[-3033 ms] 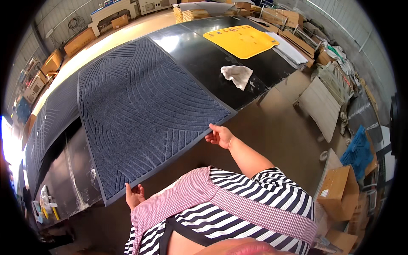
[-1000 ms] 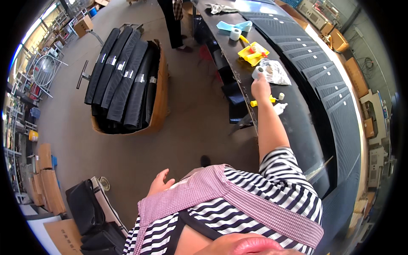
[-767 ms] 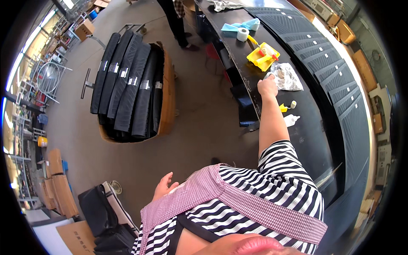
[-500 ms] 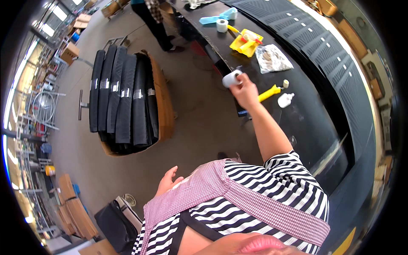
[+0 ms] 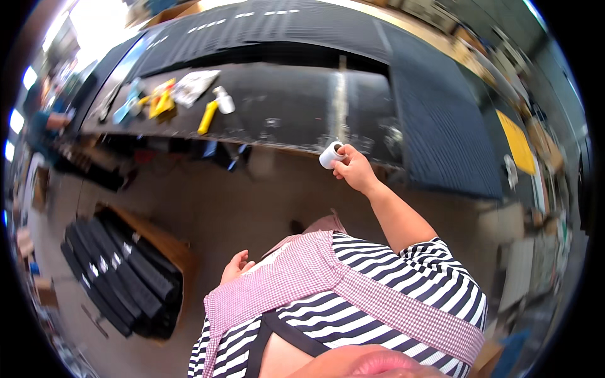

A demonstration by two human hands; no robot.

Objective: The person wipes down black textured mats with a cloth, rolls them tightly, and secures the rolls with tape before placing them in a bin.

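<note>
Far left on floor: wooden crate [image 5: 161,246] packed with rolled black mats [image 5: 120,277], ribbed texture, long axes parallel. Left hand [image 5: 234,266] hanging by hip, empty, fingers loosely curled and slightly apart; farther along, yellow tool [image 5: 207,118] and white spray bottle [image 5: 223,101] lying on glossy black table [image 5: 283,107] near its front edge. Right hand [image 5: 354,169] raised at that front edge, pinching small white tape roll [image 5: 330,155], short cylinder, open core and axis aimed up-left toward table; ribbed dark mat [image 5: 435,120] covering table's right end.

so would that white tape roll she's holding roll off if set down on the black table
Probably light: the right hand holds the white roll by its fingers alone. Being round, it could roll on the black table if set on edge; flat on its side it should stay.
</note>
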